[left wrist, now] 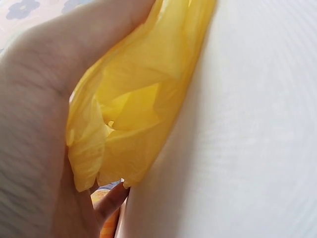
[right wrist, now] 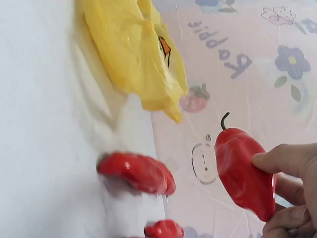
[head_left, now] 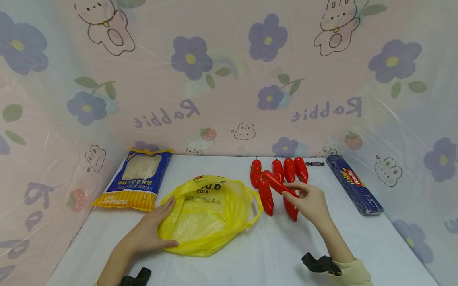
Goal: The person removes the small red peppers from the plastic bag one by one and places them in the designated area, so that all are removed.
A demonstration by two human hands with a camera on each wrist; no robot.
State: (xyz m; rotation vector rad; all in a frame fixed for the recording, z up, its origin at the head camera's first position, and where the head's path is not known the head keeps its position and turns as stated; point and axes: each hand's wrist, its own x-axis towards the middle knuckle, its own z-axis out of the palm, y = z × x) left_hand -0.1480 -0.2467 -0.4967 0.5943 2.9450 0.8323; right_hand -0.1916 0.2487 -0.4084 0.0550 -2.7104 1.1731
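A yellow plastic bag (head_left: 214, 242) lies on the white table, its opening gaping toward me. My left hand (head_left: 152, 228) spreads against its left side, the thumb at the front rim and the fingers farther back; the left wrist view shows the yellow film (left wrist: 133, 134) within the hand's curve. Between thumb and fingers, my right hand (head_left: 309, 200) pinches a red pepper (head_left: 274, 182) with a thin dark stem, raised above the table. In the right wrist view that pepper (right wrist: 240, 166) hangs tilted. Several similar red peppers (head_left: 265, 198) lie around and beneath it.
A blue and yellow pasta packet (head_left: 132, 182) lies behind the left hand. At the right is a long dark blue pack (head_left: 354, 184). A small dark wrapped piece (head_left: 315, 164) lies near the back edge, before a printed curtain (head_left: 229, 79).
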